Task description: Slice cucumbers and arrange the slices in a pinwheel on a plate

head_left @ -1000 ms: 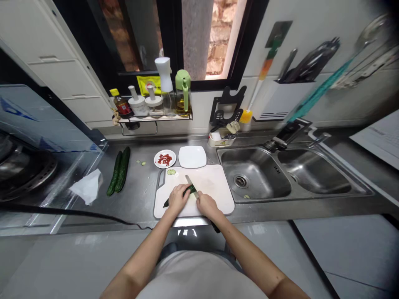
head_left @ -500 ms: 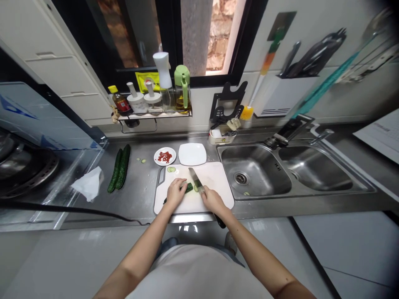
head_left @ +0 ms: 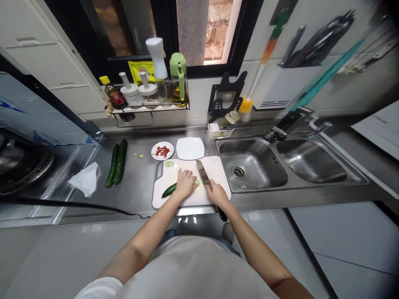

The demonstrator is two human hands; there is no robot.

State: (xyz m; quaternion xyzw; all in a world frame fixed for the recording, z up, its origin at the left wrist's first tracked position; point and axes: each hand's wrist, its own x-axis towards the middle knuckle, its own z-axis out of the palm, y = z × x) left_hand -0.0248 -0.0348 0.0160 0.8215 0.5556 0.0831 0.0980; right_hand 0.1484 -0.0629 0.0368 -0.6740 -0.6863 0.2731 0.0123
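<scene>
On the white cutting board (head_left: 210,170) a partly cut cucumber (head_left: 169,190) lies slanted, its right end hidden under my left hand (head_left: 186,184). The fingers of that hand are spread. Its thumb side touches or nearly touches a cut cucumber slice (head_left: 196,182); whether it presses on anything beneath is hidden. My right hand (head_left: 217,193) is closed round a kitchen knife (head_left: 203,172) near where blade and handle meet. The blade points away from me, right of the slice, and the black handle end sticks out below the hand. More cucumber slices (head_left: 169,164) rest at the board's upper left.
Behind the board stand a plate of chopped red pieces (head_left: 162,151) and a white square plate (head_left: 190,148). Two whole cucumbers (head_left: 116,162) and a crumpled white tissue (head_left: 85,179) lie left. A double sink (head_left: 254,164) is at right. A condiment rack (head_left: 149,107) hangs behind.
My left hand has shifted right along the cucumber and spread its fingers, uncovering the cucumber's left part. The knife has moved slightly right, away from the slice. The view has tilted down a little.
</scene>
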